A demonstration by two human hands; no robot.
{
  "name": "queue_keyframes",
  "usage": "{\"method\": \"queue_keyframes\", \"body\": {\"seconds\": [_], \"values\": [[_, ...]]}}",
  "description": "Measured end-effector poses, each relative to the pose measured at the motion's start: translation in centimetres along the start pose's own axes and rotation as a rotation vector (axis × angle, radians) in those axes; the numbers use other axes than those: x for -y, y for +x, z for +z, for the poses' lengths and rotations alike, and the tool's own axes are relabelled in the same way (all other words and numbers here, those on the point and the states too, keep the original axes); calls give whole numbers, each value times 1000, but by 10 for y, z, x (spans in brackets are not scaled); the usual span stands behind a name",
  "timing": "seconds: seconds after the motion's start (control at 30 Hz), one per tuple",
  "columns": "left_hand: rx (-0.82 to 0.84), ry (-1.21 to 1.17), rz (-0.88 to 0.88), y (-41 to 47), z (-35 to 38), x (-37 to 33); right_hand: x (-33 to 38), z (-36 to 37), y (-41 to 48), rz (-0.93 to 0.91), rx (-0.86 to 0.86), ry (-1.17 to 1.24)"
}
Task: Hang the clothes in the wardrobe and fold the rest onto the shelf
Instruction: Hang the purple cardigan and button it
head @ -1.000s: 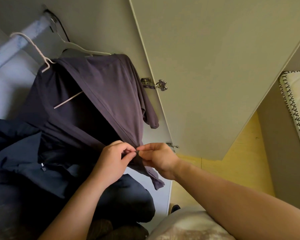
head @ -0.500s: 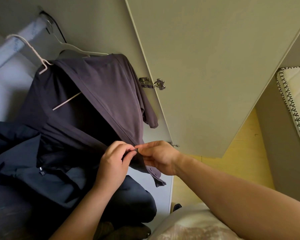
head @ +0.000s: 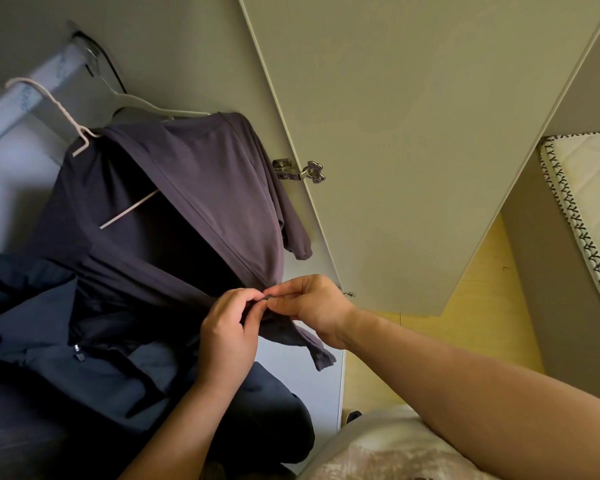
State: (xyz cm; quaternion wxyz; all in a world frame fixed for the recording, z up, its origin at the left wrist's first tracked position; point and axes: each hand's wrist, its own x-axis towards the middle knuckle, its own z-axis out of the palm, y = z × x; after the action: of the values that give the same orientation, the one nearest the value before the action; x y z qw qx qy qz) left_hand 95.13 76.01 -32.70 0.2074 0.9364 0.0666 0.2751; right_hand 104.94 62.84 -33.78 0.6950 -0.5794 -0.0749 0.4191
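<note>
Interior of a pale grey-green wardrobe (head: 174, 46), viewed from below and in front, with its door (head: 413, 133) swung open to the right and yellow flooring (head: 478, 306) visible beneath the door's lower edge. A quilted mattress edge (head: 589, 209) with black cross-stitching sits at far right.

A dark navy jacket (head: 49, 341) occupies the lower left of the wardrobe, its zip pull (head: 78, 353) visible at the collar.

A purple-grey garment (head: 205, 188) hangs inside the wardrobe on a white hanger (head: 84, 133), whose hook sits over the grey rail (head: 32, 91) at upper left. A second white hanger (head: 142, 105) hangs behind it on the same rail. One sleeve of the garment falls toward the door side, near the upper metal hinge (head: 302, 169).

Both forearms reach in from the lower edge of the view. The left hand (head: 229, 330) and right hand (head: 312, 306) meet at the garment's lower front, where its two front edges converge. Each hand has thumb and forefinger closed in a pinch on a small piece of the fabric there; fingertips of the two hands are nearly touching. What exactly is being pinched, whether a fastening or only cloth, cannot be determined.
</note>
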Motion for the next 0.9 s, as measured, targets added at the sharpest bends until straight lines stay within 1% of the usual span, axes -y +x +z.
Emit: {"method": "queue_keyframes", "body": {"seconds": [0.13,0.2,0.33,0.4,0.43,0.53,0.63,0.7,0.77,0.9], "values": [[8,-88,-82,2,1,3,0,-1,-1,-24,-16,-80],[33,-175,-209,3,1,4,0,-1,-2,-22,-10,-53],[152,-379,-545,8,1,5,-3,-2,-2,-1,0,43],[177,-496,-648,9,1,8,-5,-3,-1,10,8,58],[183,-529,-669,9,1,9,-5,-2,-1,18,13,72],[200,-496,-642,9,3,11,-2,-3,0,57,17,146],[154,-442,-607,10,5,8,-2,-2,0,105,22,151],[141,-326,-537,13,4,8,-7,2,-2,128,33,110],[173,-190,-431,15,3,7,-10,4,-3,142,25,112],[170,-167,-407,13,1,6,-9,2,-1,160,34,121]]}}
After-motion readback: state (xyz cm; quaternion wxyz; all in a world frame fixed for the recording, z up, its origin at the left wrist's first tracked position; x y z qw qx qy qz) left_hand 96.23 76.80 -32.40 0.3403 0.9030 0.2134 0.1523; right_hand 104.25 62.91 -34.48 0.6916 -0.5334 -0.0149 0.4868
